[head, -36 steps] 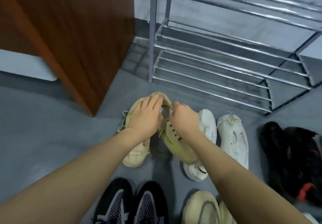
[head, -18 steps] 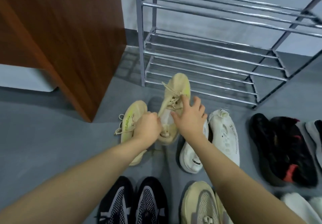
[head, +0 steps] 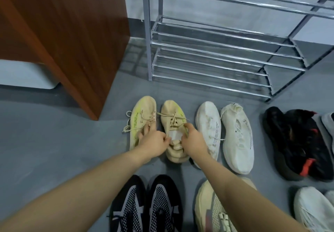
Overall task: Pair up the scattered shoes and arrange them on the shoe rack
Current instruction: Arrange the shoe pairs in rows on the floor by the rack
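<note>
Two tan sneakers lie side by side on the grey floor just in front of the metal shoe rack (head: 216, 63), toes pointing toward it, long axes running away from the camera. The left hand (head: 153, 143) rests over the heel area of the left tan sneaker (head: 142, 112), fingers curled and pinching at the collar of the right tan sneaker (head: 171, 116). The right hand (head: 193, 139) grips that shoe's opening from the other side, a lace caught between its fingers. A white pair (head: 224, 132) sits just to the right, a black-and-white pair (head: 146, 203) nearer the camera.
</note>
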